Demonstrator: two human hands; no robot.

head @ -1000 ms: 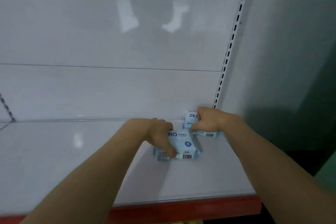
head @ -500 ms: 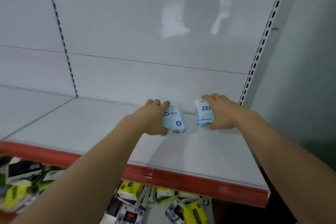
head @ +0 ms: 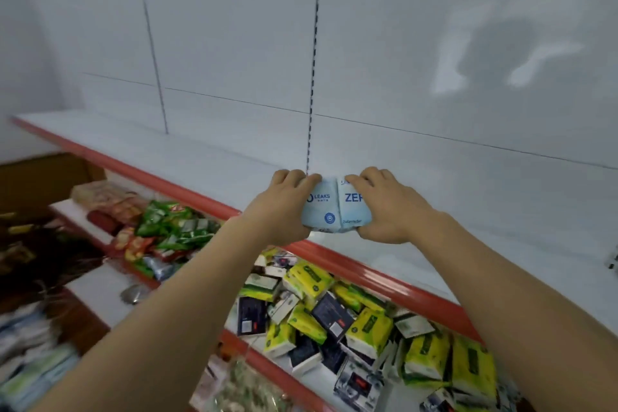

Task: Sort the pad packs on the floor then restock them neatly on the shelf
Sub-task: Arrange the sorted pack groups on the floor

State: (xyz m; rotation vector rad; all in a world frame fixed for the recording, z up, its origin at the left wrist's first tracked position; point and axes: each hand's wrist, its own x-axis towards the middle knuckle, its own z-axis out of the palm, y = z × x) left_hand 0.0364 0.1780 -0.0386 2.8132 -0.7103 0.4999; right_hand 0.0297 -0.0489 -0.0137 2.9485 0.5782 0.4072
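At frame centre, left hand (head: 284,207) and right hand (head: 384,207) each grip a pale-blue pad pack (head: 322,207), (head: 351,207), pressed together for neat placement on the white shelf (head: 434,211)

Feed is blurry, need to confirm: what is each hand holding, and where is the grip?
Left hand grips the left pad pack by its left side; right hand grips the right pad pack by its right side.

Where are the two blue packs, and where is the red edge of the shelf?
left blue pack (head: 321,207), head view, printed front face.
right blue pack (head: 351,207), head view, front face below the letters.
red shelf edge (head: 384,274), head view, front strip.
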